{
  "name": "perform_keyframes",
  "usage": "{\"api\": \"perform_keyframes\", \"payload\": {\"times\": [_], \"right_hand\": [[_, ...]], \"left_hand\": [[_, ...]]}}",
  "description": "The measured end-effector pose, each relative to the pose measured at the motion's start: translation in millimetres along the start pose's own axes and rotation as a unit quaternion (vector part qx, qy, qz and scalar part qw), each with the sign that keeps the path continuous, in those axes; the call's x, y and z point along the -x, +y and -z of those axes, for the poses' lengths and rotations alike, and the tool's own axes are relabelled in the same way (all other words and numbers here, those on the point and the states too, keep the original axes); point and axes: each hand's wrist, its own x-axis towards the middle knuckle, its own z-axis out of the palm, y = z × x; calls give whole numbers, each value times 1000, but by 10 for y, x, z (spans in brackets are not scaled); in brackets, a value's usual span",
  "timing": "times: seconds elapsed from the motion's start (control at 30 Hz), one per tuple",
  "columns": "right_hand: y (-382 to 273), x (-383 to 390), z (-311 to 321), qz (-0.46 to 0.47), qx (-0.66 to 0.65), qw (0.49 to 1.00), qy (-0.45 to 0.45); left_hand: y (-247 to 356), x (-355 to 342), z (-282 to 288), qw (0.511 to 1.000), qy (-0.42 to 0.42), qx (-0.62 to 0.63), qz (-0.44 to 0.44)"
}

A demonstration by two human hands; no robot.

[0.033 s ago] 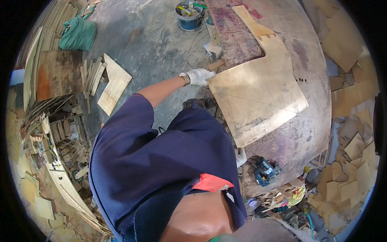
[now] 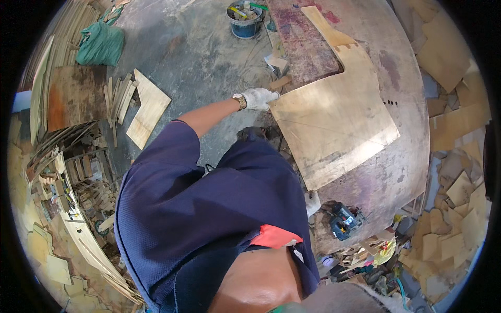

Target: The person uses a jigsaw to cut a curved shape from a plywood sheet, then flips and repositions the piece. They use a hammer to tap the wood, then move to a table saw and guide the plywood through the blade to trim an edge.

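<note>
While the left hand (image 2: 258, 99) gripped the plywood sheet (image 2: 334, 117), the shirt (image 2: 209, 203) partly hid the right hand (image 2: 312, 202), its grip unclear; a jigsaw (image 2: 344, 221) lay beside it, a bucket (image 2: 244, 29) beyond the left.

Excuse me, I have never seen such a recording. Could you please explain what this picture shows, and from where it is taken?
Certainly. There is no machine here: a person works with two gloved hands. The camera sits on the person's head and looks down, so the dark blue clothing is the wearer's own. Its wide lens bends straight edges.

On the stained worktop lie a large, cut-out wooden panel and a blue power tool. The left hand is at the panel's left corner and seems to hold it. The right hand, near the lower corner, is partly hidden, so its grip is unclear.
</note>
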Motion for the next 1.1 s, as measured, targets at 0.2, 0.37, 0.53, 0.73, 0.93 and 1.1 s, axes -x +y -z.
{"api": "perform_keyframes", "payload": {"times": [0.2,0.37,0.53,0.73,0.93,1.1], "right_hand": [[-58,-52,101,-17,2,999,-48],[-30,-22,96,-37,6,998,-50],[-18,-42,143,-61,-28,996,-60],[118,-338,440,-37,-59,969,-236],[268,-1457,489,-106,-140,981,81],[60,-2042,-82,-226,-120,950,180]], "left_hand": [[-17,14,-65,998,30,8,-48],[-188,-67,-177,999,13,-4,-52],[-182,-125,-118,999,-11,-20,-31],[45,-164,165,996,-43,-68,-25],[80,-889,125,987,149,51,-26],[91,-1608,-76,976,156,154,5]]}}
